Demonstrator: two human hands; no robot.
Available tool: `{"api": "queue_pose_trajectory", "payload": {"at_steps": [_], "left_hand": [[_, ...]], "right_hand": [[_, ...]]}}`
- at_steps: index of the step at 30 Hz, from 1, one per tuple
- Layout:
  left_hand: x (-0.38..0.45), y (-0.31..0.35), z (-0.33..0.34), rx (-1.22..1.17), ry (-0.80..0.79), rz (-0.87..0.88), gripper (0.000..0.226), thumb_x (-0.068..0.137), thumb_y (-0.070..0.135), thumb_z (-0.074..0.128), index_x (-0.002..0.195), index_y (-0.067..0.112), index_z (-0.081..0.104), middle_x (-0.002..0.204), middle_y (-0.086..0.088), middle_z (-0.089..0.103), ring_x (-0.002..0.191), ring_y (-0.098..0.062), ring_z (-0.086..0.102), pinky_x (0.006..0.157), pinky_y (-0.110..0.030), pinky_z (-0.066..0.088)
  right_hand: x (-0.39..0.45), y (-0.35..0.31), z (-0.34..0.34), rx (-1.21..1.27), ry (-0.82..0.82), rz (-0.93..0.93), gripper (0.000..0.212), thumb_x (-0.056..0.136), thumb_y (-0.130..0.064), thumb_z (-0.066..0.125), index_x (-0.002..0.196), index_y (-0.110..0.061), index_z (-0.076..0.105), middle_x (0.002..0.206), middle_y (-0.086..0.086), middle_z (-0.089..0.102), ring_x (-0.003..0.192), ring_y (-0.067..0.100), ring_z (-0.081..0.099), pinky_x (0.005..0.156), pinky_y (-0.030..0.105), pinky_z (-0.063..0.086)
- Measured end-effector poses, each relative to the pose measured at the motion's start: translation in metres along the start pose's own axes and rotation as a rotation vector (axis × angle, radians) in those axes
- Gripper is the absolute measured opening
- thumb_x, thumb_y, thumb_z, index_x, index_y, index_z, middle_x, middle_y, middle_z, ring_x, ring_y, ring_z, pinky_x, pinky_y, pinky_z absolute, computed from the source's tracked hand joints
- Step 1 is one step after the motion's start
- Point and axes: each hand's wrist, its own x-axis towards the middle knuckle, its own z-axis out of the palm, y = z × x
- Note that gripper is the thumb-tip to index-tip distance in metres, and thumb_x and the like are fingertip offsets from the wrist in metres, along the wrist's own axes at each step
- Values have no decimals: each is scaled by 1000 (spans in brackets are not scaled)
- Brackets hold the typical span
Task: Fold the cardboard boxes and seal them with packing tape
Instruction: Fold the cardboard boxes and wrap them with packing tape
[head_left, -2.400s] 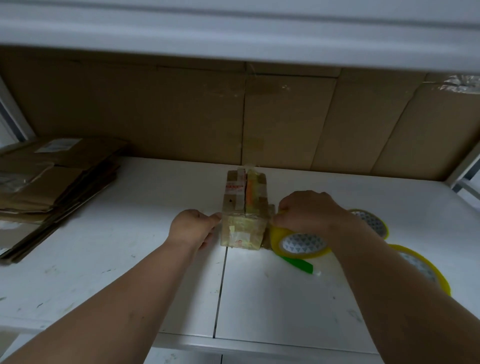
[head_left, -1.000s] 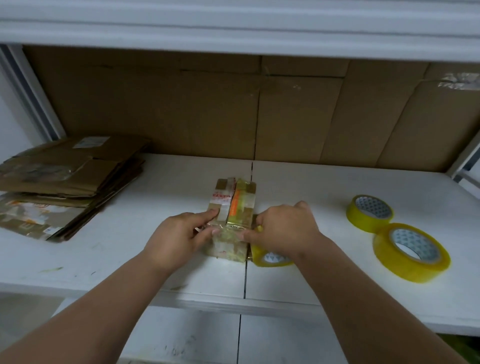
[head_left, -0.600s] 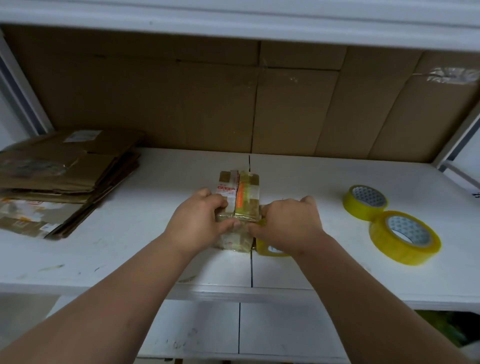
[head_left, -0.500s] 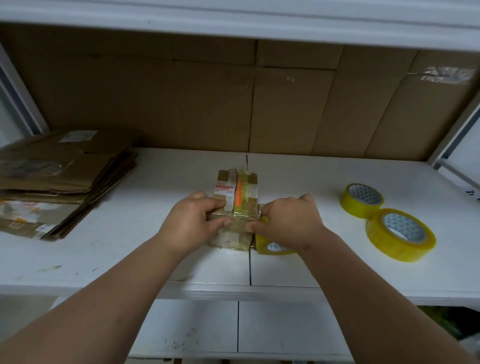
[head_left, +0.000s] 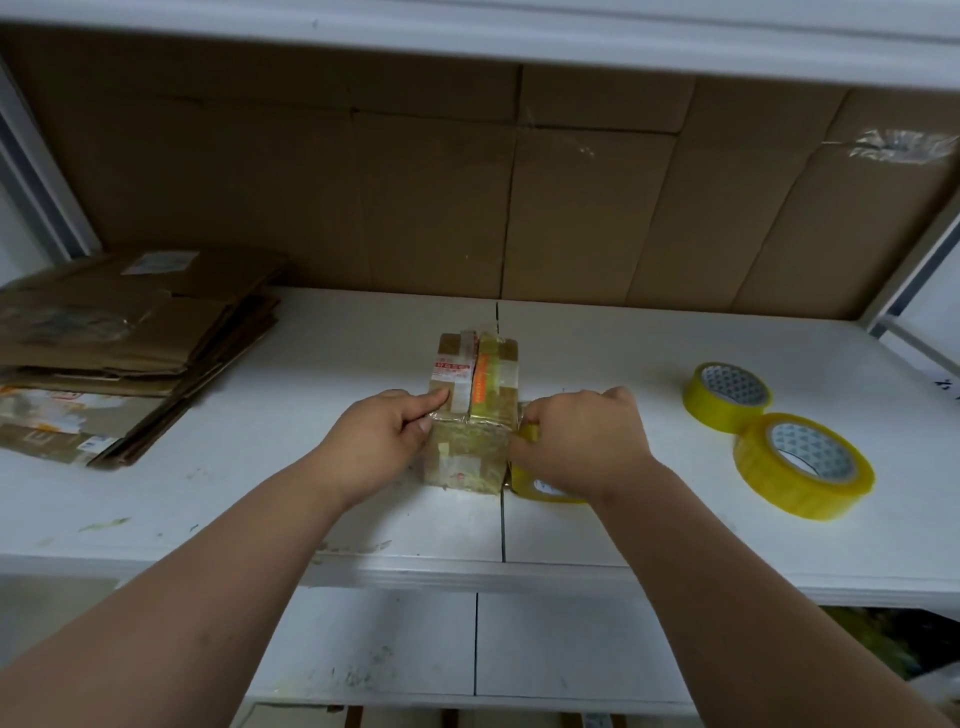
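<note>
A small brown cardboard box (head_left: 474, 415), wrapped in glossy tape, sits mid-shelf on the white shelf board (head_left: 311, 493), over the seam between its panels. The left hand (head_left: 382, 447) curls against the box's left side, thumb on its top edge. The right hand (head_left: 582, 447) grips a yellow tape roll (head_left: 535, 486) touching the box's right side. Two more yellow tape rolls (head_left: 802, 467) lie touching towards the right edge; flattened cardboard sheets (head_left: 114, 343) are stacked at the left edge.
</note>
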Motion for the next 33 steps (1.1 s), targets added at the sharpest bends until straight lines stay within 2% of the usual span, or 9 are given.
{"api": "queue_pose_trajectory", "payload": {"at_steps": [3, 6, 9, 11, 14, 17, 24, 27, 33], "left_hand": [[0, 4, 3, 228, 24, 59, 45, 102, 18, 46, 147, 25, 46, 95, 7, 52, 87, -9, 47, 69, -5, 32], [1, 10, 7, 326, 24, 10, 61, 95, 46, 50, 152, 29, 37, 96, 9, 48, 89, -11, 49, 71, -18, 35], [7, 10, 3, 438, 13, -111, 93, 77, 86, 40, 154, 34, 27, 114, 1, 47, 106, -21, 54, 82, -32, 48], [14, 9, -4, 479, 43, -210, 106, 64, 97, 20, 151, 37, 29, 125, -4, 44, 117, -27, 48, 90, -40, 48], [24, 15, -7, 597, 107, -234, 119, 54, 103, 4, 143, 34, 42, 129, -4, 37, 122, -28, 35, 92, -45, 41], [31, 22, -3, 639, 115, -194, 114, 54, 100, 12, 136, 32, 49, 125, -4, 39, 120, -28, 35, 91, -43, 41], [45, 11, -5, 581, 130, -111, 63, 87, 70, 46, 144, 42, 42, 136, -4, 45, 123, -33, 40, 97, -43, 40], [53, 12, 0, 544, 136, -81, 56, 91, 59, 51, 143, 39, 43, 142, -6, 45, 127, -34, 41, 103, -44, 39], [70, 13, 2, 506, 86, -41, 44, 97, 47, 52, 138, 32, 48, 140, -6, 48, 125, -32, 46, 104, -45, 43]], "right_hand": [[-6, -4, 3, 2, 60, 9, 36, 88, -55, 37, 68, -28, 50, 60, -11, 50, 71, 18, 56, 77, 37, 26], [-9, -1, -9, 126, -59, 25, 25, 87, -51, 44, 99, -39, 62, 79, -12, 58, 85, 17, 57, 81, 36, 27], [-11, 3, -22, 568, -222, 133, 25, 81, -34, 54, 104, -40, 58, 92, -14, 58, 98, 19, 56, 85, 36, 41], [-13, 2, -22, 870, -208, 166, 31, 83, -24, 54, 110, -37, 62, 106, -9, 62, 98, 16, 57, 79, 30, 48], [-18, -7, -16, 1046, -200, 140, 35, 87, -14, 58, 115, -35, 62, 113, -10, 62, 94, 7, 57, 70, 22, 45], [-22, -11, -8, 1084, -168, 128, 31, 90, -17, 60, 111, -40, 57, 106, -16, 58, 92, 2, 56, 74, 23, 48], [-33, 3, 7, 1281, -243, 186, 38, 90, -19, 68, 126, -29, 61, 122, -4, 67, 102, 9, 66, 72, 18, 49], [-38, 2, 15, 1329, -275, 160, 20, 93, -22, 65, 111, -27, 70, 103, -8, 73, 95, 11, 68, 80, 28, 54], [-38, -11, 22, 1294, -220, 181, 13, 95, -31, 61, 101, -21, 66, 101, 8, 69, 95, 25, 65, 88, 45, 53]]}}
